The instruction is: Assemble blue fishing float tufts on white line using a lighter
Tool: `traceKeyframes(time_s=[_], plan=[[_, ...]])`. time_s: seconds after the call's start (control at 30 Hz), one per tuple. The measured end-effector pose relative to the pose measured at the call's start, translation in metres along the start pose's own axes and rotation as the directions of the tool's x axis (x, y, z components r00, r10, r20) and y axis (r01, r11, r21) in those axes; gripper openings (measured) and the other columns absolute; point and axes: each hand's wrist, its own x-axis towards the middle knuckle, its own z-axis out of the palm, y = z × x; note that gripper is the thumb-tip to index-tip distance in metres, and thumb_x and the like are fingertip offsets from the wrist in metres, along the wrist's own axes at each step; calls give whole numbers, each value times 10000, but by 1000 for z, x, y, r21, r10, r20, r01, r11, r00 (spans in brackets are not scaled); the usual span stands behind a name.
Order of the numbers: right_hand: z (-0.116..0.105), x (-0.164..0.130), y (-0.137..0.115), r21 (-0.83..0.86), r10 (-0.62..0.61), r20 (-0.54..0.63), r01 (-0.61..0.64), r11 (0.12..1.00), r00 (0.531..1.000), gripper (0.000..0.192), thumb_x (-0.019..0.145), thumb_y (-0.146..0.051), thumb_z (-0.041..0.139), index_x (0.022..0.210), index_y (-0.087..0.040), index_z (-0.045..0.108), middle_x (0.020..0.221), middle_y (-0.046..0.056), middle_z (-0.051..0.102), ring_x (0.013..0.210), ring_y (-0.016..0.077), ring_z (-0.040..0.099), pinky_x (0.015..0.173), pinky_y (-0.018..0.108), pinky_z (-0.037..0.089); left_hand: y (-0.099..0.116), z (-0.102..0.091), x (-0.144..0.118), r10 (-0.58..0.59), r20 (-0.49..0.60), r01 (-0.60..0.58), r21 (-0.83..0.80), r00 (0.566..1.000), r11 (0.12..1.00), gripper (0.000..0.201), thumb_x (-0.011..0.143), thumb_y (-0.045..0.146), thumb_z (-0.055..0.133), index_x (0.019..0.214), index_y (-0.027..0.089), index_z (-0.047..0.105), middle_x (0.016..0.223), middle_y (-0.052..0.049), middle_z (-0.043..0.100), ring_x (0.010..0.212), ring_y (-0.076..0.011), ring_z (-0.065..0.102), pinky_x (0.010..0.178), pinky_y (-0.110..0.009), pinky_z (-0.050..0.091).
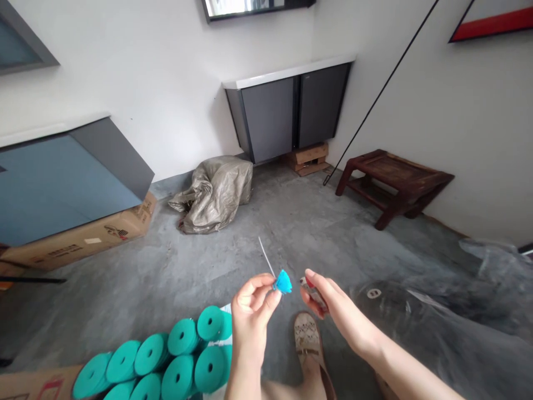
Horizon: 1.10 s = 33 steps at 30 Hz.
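Observation:
My left hand (251, 314) pinches a small bright-blue paper-like flower (283, 282) between thumb and fingertips. A thin white stem (265, 254) runs up and left from the pinch, away from the blue petals. Just right of the flower, my right hand (333, 304) is closed around a small lighter (303, 281) with a red button. The thumb lies over its top, and most of its body is hidden in the fingers. No flame can be seen. A small gap separates lighter and flower.
Rows of teal rolls (178, 376) stand at lower left beside a cardboard box (45, 383). A foot in a patterned shoe (307, 333) shows below my hands. Plastic-wrapped goods (416, 328) lie at right, a wooden stool (391, 172) behind them. A crumpled sack (216, 191) rests near the wall.

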Motion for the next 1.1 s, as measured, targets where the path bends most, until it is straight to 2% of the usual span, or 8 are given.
traceKeyframes(time_s=[0.13,0.43,0.73,1.1], plan=[[2,-1,-2,2,-2,-43,2,1000,999,491,791,-603,389,505,-204,368,468,-48,291,495,112,267,522,271,241,-2,1,1,61,15,-61,42,998,997,248,520,223,796,726,146,681,809,-69,691,804,-203,648,749,-270,509],[8,0,-8,51,-23,-32,24,998,999,419,769,-524,331,486,-235,223,402,-53,254,438,105,257,486,272,234,-2,-1,-1,157,70,-164,117,985,979,163,578,204,769,716,163,692,813,-58,675,820,-195,637,776,-270,506],[9,0,-7,72,-10,-10,10,997,1000,401,797,-489,327,492,-240,248,392,-49,263,420,110,243,474,280,228,-3,0,1,156,71,-163,119,985,979,162,578,207,770,717,174,695,817,-49,675,816,-178,637,766,-234,507],[6,-2,-1,29,-22,28,21,999,999,387,860,-432,293,539,-217,264,443,-71,242,453,99,223,488,260,218,-3,-1,0,160,136,-180,149,978,972,148,608,210,756,743,190,696,839,-28,672,824,-148,635,764,-191,500]])
